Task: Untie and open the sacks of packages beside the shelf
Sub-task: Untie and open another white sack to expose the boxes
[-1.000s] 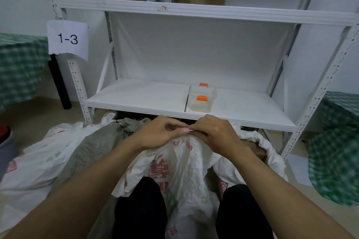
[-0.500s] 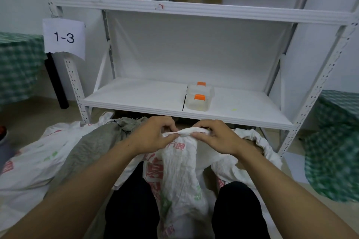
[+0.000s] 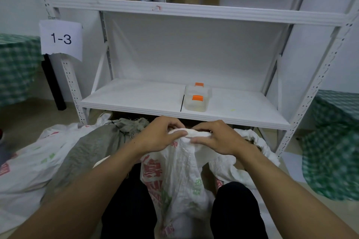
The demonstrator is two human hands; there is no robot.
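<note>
Both hands have drawn apart since the earlier frame, so the bunched mouth of the white woven sack (image 3: 180, 170), once pinched into one knot, now stretches as a rolled band between them. Left hand (image 3: 161, 137) has its grip pressed together on one end of that band, thumb over the top; right hand (image 3: 215, 137) pinches the other end the same way. This sack stands in front of the shelf (image 3: 136, 99), just below its lower board, between the person's knees, which probably steady it. A grey sack (image 3: 93, 149) lies beside it, left of the white one, its neck seemingly bunched. Pulling outward looks meant to open the mouth.
</note>
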